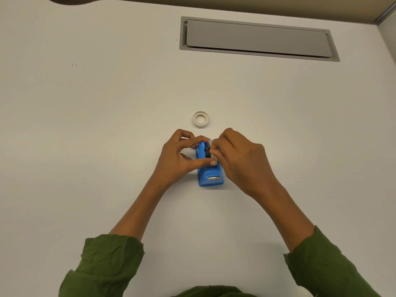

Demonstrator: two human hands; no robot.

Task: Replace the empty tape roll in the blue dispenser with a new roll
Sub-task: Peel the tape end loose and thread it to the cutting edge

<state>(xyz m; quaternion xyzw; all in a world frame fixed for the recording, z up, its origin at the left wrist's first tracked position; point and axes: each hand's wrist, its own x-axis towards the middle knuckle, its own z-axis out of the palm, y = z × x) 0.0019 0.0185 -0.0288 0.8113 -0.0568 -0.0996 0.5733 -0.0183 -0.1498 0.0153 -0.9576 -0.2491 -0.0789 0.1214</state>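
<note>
From the head view, we've got the blue dispenser [209, 168] at centre frame on the white desk [85, 146], cutter end toward us. Our left hand [180, 157] brackets it, thumb and forefinger curled round its side walls and pinching them, we judge to keep it from sliding. Our right hand [240, 161] comes in from the right, fingertips pinched on the pale roll [211, 143] seated on the dark hub [207, 152]; whether that one is spent or fresh we cannot tell. Just above the hands another roll [200, 119] lies flat, apart from them, within easy reach. Upper right, a grey cable flap [257, 38] sits shut in the desk. Green sleeves [107, 264] fill the bottom corners.
</note>
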